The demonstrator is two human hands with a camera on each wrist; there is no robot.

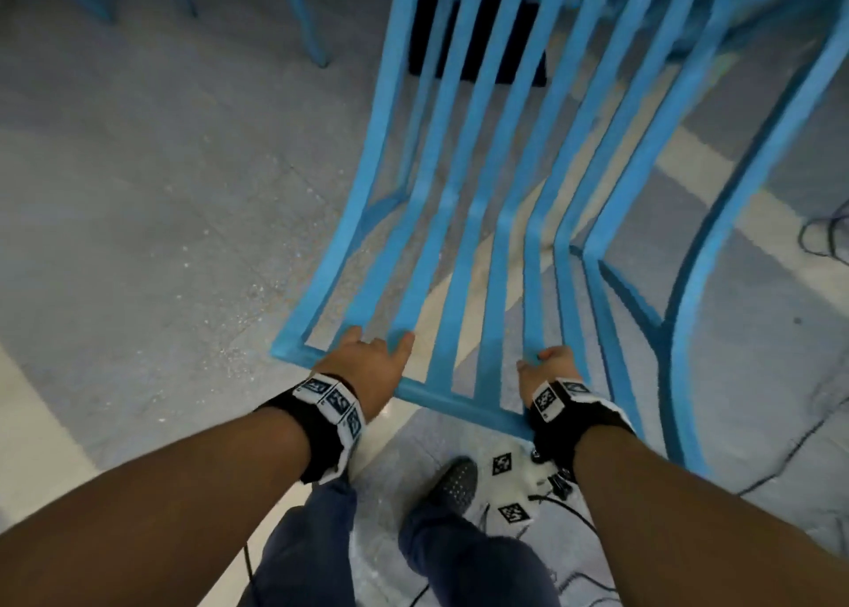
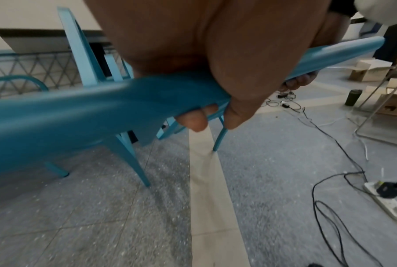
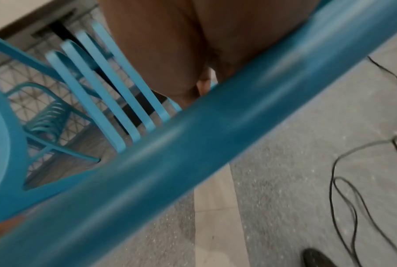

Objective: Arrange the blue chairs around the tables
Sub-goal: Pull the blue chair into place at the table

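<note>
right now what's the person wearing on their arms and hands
Both forearms are bare, no sleeves or gloves. The left hand and right hand each have a black wrist band carrying white tiles printed with black square-pattern markers.

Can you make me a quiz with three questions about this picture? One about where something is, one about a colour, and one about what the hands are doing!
1. Where is the power strip?
A. On the floor
B. On the chair seat
C. In a hand

2. What colour is the chair?
A. Red
B. Blue
C. Yellow

3. What are the hands doing?
A. Hanging free
B. Both holding the chair's top rail
C. Only one touches the chair

Answers:
1. A, the left wrist view shows the power strip lying on the grey floor among cables.
2. B, the chair has blue slats and a blue frame.
3. B, the left hand and right hand each curl their fingers round the top rail, one near each end.
</note>
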